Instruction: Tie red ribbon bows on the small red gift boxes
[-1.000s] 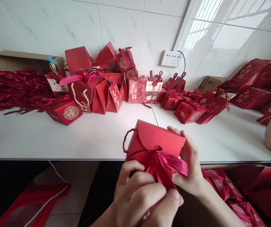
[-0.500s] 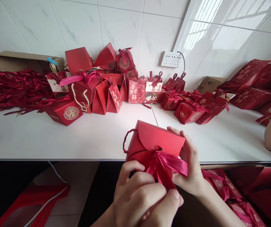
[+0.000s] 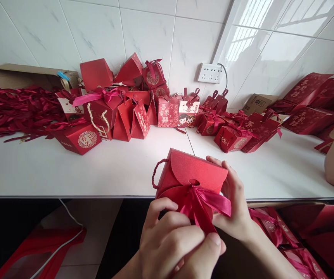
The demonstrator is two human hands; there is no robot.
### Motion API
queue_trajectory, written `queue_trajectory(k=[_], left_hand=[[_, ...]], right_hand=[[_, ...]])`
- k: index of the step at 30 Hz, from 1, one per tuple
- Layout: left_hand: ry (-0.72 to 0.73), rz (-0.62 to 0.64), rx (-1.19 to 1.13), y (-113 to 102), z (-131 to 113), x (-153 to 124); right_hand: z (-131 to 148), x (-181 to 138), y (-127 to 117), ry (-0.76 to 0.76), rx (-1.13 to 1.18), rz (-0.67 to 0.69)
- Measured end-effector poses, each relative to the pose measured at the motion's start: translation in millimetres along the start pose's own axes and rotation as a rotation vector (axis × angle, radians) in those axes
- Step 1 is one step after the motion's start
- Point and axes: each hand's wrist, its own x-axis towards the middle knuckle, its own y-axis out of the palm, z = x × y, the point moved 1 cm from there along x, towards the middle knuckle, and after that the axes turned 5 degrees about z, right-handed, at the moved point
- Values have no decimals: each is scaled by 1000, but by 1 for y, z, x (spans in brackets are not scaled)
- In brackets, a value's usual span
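A red gift box with overlapping rounded flaps and a twisted cord handle is held up in front of the table edge. My right hand is wrapped round its right side. A magenta satin ribbon comes out from where the flaps meet, with a loop to the right and a tail hanging down. My left hand is closed in front of the box, its thumb and fingers pinching the ribbon's tail. The left fingertips hide the box's lower left part.
Red gift boxes and bags stand along the white table by the tiled wall. A heap of ribbons lies at left, a power strip on the wall. At lower right sit more ribboned boxes; a red stool stands lower left.
Almost nothing differs. Both hands keep the same hold on the box and ribbon; the view has shifted very slightly.
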Motion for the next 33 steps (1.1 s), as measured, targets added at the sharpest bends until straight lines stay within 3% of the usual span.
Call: queue_trajectory(k=[22,25,27,30,31,33], left_hand=[[1,18,37,-2,-3,3],[-14,42,33,-4,6,3],[-91,-10,47,-5,24,4],[-396,-132,114,-2,64,3],[-512,-113,110,3,77,2],[-657,58,67,18,100,0]], right_hand=[[-1,-2,-1,-1,-8,8],[-2,-2,-2,10,-22,20],[-3,-3,-4,23,-41,28],[-2,-5,-9,47,-62,4],[-2,-6,-11,64,-63,-31],[-4,-10,-18,150,-36,-136]])
